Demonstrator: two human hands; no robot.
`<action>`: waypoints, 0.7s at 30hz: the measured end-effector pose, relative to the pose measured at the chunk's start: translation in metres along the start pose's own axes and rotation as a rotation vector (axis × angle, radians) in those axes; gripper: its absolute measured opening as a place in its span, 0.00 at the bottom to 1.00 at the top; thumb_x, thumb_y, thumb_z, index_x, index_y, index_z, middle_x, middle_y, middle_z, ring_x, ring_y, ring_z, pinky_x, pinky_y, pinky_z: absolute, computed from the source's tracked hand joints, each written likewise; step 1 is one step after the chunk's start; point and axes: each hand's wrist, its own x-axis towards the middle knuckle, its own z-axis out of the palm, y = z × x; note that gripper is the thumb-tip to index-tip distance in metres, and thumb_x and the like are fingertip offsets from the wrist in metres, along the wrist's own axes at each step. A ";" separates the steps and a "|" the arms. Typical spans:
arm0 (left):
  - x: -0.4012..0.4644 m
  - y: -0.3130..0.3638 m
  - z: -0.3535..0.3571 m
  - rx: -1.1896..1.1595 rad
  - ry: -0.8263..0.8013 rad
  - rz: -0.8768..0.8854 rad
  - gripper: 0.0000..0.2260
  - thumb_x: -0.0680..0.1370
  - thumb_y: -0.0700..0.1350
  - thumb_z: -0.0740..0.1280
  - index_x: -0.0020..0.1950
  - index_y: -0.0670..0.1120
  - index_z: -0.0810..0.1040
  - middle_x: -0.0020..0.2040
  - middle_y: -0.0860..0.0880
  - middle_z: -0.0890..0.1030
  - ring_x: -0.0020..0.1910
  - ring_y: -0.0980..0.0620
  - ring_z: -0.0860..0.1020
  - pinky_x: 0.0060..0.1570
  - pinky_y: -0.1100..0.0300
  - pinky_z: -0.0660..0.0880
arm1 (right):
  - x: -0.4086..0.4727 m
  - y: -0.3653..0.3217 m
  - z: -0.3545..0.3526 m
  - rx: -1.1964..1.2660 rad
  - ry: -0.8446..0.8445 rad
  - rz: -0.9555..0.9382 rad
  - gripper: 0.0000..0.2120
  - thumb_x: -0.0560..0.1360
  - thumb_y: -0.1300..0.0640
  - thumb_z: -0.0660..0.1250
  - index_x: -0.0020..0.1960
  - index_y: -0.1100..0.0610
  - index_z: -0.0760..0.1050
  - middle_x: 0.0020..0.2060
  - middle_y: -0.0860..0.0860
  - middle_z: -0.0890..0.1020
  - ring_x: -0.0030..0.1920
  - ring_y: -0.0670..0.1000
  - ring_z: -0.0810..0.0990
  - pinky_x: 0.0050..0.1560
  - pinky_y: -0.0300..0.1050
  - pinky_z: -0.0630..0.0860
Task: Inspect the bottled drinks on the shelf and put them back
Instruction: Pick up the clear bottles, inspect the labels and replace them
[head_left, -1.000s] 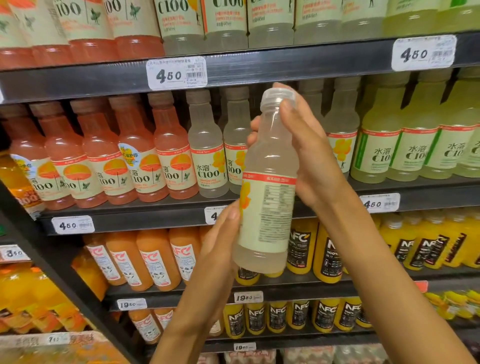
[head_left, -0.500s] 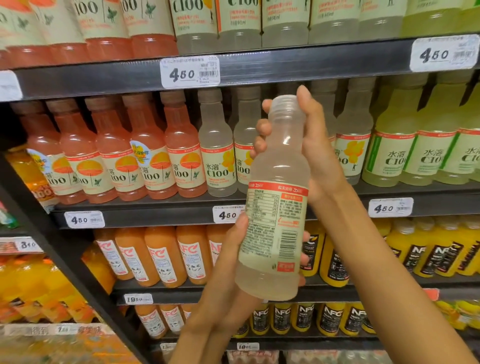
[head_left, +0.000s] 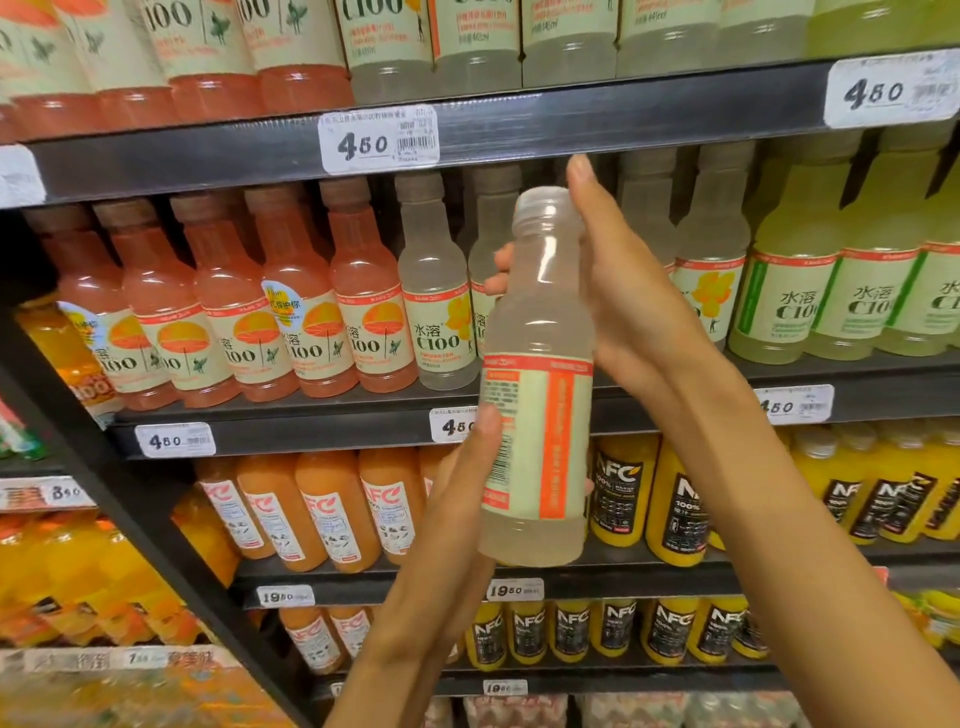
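I hold a pale, cloudy bottled drink upright in front of the shelf, its cream label with an orange stripe and small print turned towards me. My right hand grips the neck and shoulder from the right, fingers wrapped behind, thumb up beside the clear cap. My left hand holds the lower label from the left, thumb on the front and fingers behind. Behind the bottle, the row of matching pale C100 bottles stands on the middle shelf.
Pink-orange C100 bottles stand left of the pale ones, green-yellow ones to the right. Lower shelves carry orange NFC juice and yellow, black-labelled NFC bottles. The upper shelf edge with price tags runs just above my right thumb.
The bottle has been turned about its axis: the nutrition print and barcode have swung to the left and the orange stripe now faces me. Both hands stay on it.
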 end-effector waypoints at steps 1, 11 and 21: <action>0.000 0.003 0.002 -0.121 -0.068 -0.016 0.30 0.71 0.66 0.63 0.65 0.48 0.76 0.56 0.43 0.82 0.51 0.46 0.82 0.49 0.54 0.79 | 0.001 0.002 0.000 0.054 -0.028 0.021 0.21 0.80 0.40 0.55 0.58 0.55 0.74 0.41 0.53 0.85 0.45 0.53 0.85 0.44 0.46 0.81; 0.005 -0.007 -0.008 0.009 -0.066 -0.051 0.27 0.74 0.68 0.55 0.66 0.56 0.76 0.60 0.49 0.81 0.59 0.50 0.79 0.54 0.56 0.76 | 0.003 0.009 -0.001 0.258 -0.122 0.081 0.19 0.80 0.42 0.55 0.56 0.57 0.72 0.37 0.51 0.79 0.37 0.48 0.80 0.41 0.43 0.79; 0.005 -0.016 -0.002 0.168 0.082 0.044 0.37 0.65 0.77 0.61 0.67 0.58 0.73 0.60 0.53 0.81 0.61 0.54 0.78 0.62 0.49 0.71 | -0.006 -0.004 0.009 -0.258 0.089 -0.130 0.16 0.80 0.44 0.59 0.60 0.54 0.71 0.40 0.51 0.83 0.39 0.48 0.84 0.38 0.40 0.79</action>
